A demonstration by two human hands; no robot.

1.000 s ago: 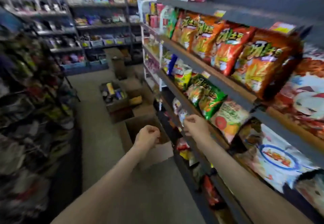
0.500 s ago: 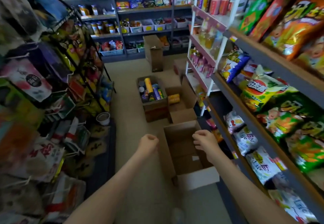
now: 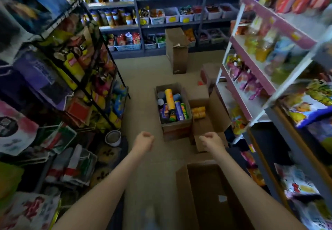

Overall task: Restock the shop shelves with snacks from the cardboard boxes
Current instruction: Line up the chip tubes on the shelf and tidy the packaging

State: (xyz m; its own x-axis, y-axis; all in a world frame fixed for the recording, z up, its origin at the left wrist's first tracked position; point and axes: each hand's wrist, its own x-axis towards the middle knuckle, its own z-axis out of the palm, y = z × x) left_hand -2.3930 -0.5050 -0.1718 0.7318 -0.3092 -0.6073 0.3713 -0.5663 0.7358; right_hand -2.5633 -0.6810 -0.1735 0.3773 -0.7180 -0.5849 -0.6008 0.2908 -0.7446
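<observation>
An open cardboard box (image 3: 175, 130) on the floor ahead holds several upright snack tubes (image 3: 169, 102). To its right, a second open box (image 3: 216, 111) contains orange packets (image 3: 198, 112). Just below me stands an empty brown box (image 3: 206, 193). My left hand (image 3: 143, 140) and my right hand (image 3: 211, 140) are stretched out in front with curled fingers, and neither holds anything. Both hover short of the two stocked boxes. The snack shelves (image 3: 255, 112) run along my right.
A black wire rack (image 3: 86, 78) stuffed with packets lines the left side, with a white cup (image 3: 113, 138) at its foot. A tall closed carton (image 3: 177, 50) stands further down the aisle. Stocked shelves (image 3: 179, 23) fill the back wall. The floor strip between them is narrow.
My view has swung from the right-hand shelves down the aisle and moved forward. The empty box now lies under my arms, and the boxes with tubes are nearer. Both hands stay curled and empty.
</observation>
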